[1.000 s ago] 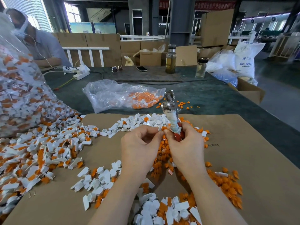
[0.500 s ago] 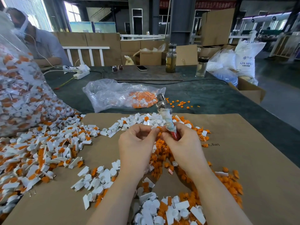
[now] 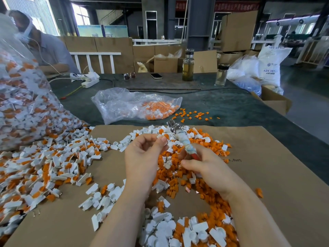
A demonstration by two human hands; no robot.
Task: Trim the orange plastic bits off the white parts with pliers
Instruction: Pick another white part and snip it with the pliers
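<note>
Surroundings: clear bag (image 3: 135, 104) of orange bits upper centre, 2 bottles (image 3: 188, 65) behind, 1 phone (image 3: 156, 75). Nothing blocks my view of the hands. Right hand (image 3: 204, 168) grips pliers (image 3: 181, 138), fingers curled round handle; tool tilts lower than 0.5 s ago. Left hand (image 3: 142, 155) pinches a small part at fingertips, centre frame, now apart from right. Loose white parts (image 3: 44, 166) on cardboard (image 3: 267, 175): too many to count.

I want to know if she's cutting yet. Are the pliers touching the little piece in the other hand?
Apart. The head view shows background between the pliers' metal tip and the piece pinched by the left hand.
</note>
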